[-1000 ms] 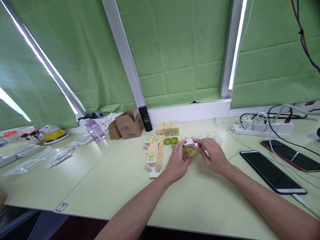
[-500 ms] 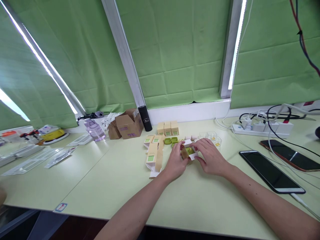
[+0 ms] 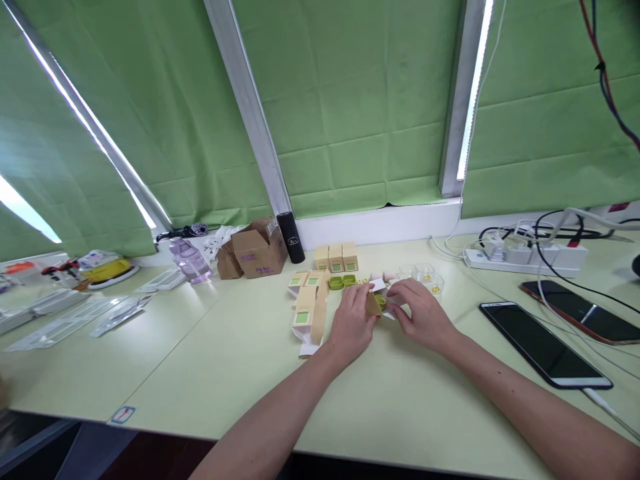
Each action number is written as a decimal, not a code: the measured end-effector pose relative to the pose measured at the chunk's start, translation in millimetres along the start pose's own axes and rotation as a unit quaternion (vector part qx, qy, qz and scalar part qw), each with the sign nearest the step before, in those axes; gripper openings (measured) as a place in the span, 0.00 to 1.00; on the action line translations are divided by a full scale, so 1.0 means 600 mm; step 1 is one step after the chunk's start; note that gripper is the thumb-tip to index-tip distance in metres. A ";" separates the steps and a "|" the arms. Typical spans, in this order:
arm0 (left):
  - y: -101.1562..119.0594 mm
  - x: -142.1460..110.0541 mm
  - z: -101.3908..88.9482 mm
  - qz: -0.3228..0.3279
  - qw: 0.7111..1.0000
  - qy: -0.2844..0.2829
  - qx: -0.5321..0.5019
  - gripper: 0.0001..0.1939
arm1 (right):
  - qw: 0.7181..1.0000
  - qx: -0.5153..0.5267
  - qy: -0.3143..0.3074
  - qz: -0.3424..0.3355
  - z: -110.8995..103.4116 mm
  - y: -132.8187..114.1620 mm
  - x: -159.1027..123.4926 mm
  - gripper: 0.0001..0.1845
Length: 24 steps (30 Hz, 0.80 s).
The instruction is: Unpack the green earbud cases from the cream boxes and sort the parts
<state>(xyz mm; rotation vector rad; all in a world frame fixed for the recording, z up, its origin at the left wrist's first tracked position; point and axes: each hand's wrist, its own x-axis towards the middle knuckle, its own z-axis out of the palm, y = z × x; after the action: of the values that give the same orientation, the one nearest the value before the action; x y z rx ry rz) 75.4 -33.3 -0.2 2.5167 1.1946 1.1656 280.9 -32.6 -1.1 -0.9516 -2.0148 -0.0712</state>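
The left hand (image 3: pixel 351 321) has its fingers clamped on a small carton (image 3: pixel 372 308), held between the two hands; too hard a squeeze could crease its thin wall. The right hand (image 3: pixel 424 315) curls at the carton's open side; whether its fingers pinch anything cannot be told, but a clumsy push there could bend the white flap (image 3: pixel 379 284) or jam the green piece (image 3: pixel 381 302) inside. Left of the left fingers, a drifting wrist could shove the cartons (image 3: pixel 303 317) on the surface (image 3: pixel 240 360). Just beyond the right fingers, swinging knuckles could tip the clear cups (image 3: pixel 441 283).
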 end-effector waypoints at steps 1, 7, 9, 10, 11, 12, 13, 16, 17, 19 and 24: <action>0.001 0.000 0.000 0.008 1.000 -0.001 0.019 0.35 | 1.000 0.002 0.003 0.013 0.004 0.000 -0.001 0.06; 0.006 -0.003 0.001 0.055 0.992 -0.012 0.114 0.35 | 0.998 -0.021 0.007 0.067 0.027 -0.004 -0.003 0.03; 0.007 -0.003 0.001 0.065 0.988 -0.012 0.138 0.34 | 0.996 -0.039 0.007 0.082 0.031 -0.007 -0.002 0.04; 0.007 -0.003 0.001 0.070 0.986 -0.013 0.147 0.34 | 0.995 -0.048 0.009 0.090 0.032 -0.009 -0.001 0.04; 0.007 -0.003 0.002 0.075 0.985 -0.014 0.156 0.33 | 0.994 -0.054 0.010 0.097 0.034 -0.011 0.000 0.04; 0.007 -0.003 0.002 0.079 0.983 -0.014 0.163 0.33 | 0.993 -0.055 0.011 0.104 0.034 -0.012 0.000 0.04; 0.007 -0.003 0.002 0.081 0.982 -0.013 0.168 0.33 | 0.992 -0.050 0.013 0.112 0.035 -0.013 0.001 0.04; 0.007 -0.002 0.002 0.082 0.982 0.000 0.170 0.33 | 0.990 -0.010 0.020 0.138 0.035 -0.013 0.002 0.06; 0.007 -0.001 0.002 0.080 0.982 0.005 0.169 0.33 | 0.989 0.007 0.024 0.149 0.035 -0.013 0.002 0.06; 0.007 -0.001 0.001 0.074 0.983 0.016 0.167 0.33 | 0.984 0.041 0.031 0.173 0.034 -0.012 0.002 0.06; 0.002 0.000 -0.001 0.059 0.984 0.028 0.168 0.34 | 0.959 0.157 0.051 0.229 0.027 -0.014 0.002 0.07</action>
<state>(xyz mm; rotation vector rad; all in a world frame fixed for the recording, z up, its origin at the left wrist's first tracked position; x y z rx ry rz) 75.6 -34.4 0.7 2.8520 1.3746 1.1511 263.8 -31.6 -7.4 -1.1522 -1.6051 0.4335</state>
